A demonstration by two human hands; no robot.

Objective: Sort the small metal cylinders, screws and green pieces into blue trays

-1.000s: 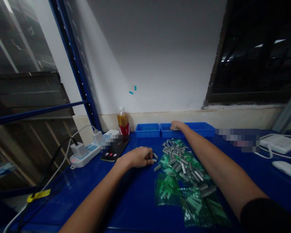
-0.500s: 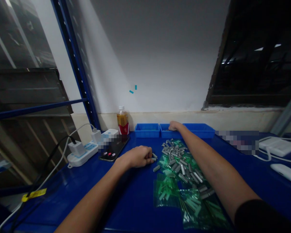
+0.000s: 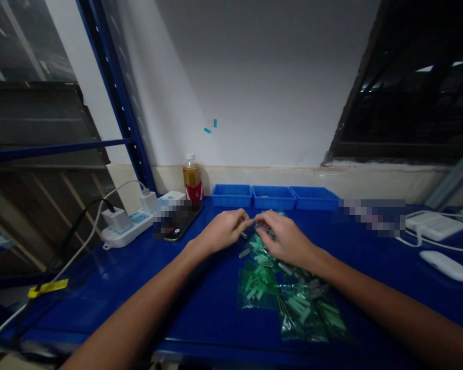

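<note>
My left hand (image 3: 229, 227) is closed in a pinch above the blue table, just left of a heap of metal pieces. What it holds is too small to make out; a short metal cylinder (image 3: 244, 236) shows just below its fingertips. My right hand (image 3: 280, 235) reaches over the heap with fingers curled, its fingertips almost meeting those of the left. Anything between them is hidden. Green plastic bags (image 3: 257, 288) with pale strips and thin rods lie nearer to me. Another loose metal cylinder (image 3: 244, 253) rests beside the heap.
Three blue bins (image 3: 273, 198) line the wall. At the left stand a drink bottle (image 3: 193, 180), a phone (image 3: 183, 222) and a power strip (image 3: 129, 231) with plugs and cables. White devices, including a rounded case (image 3: 447, 265), lie at the right.
My right hand has come back from the middle blue bin to the heap, beside my left hand. The left hand stays pinched near the heap. The view has shifted slightly.
</note>
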